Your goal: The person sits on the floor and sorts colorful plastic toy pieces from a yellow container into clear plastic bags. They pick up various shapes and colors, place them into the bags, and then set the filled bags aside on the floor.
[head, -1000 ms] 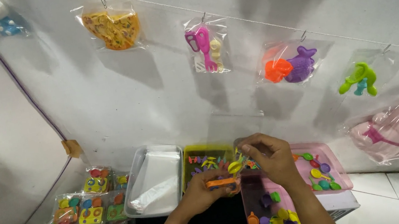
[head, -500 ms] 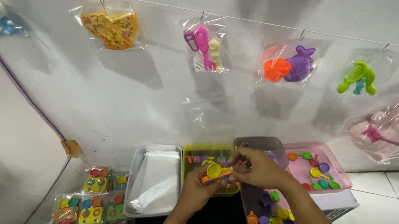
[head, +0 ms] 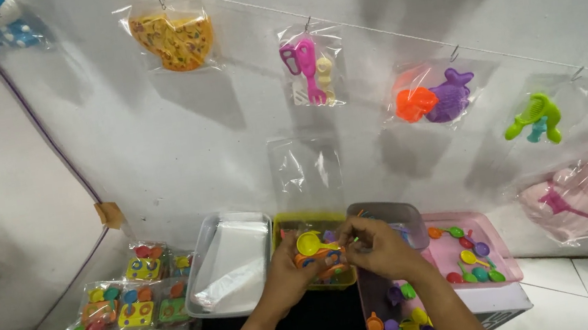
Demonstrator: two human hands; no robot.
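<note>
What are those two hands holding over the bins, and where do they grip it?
Both hands, left hand and right hand, grip a small bundle of plastic toys, yellow spoon on top, one at each end. The exact finger placement cannot be told.

Two bare forearms come up from the bottom edge, with no sleeves, cuffs or gloves on the stretch that shows. The left hand [head: 286, 275] and right hand [head: 376, 247] carry no ring, watch or bracelet that can be made out. The fingers [head: 350, 235] are slim with short nails, and nothing of the upper arms or clothing is visible.
</note>
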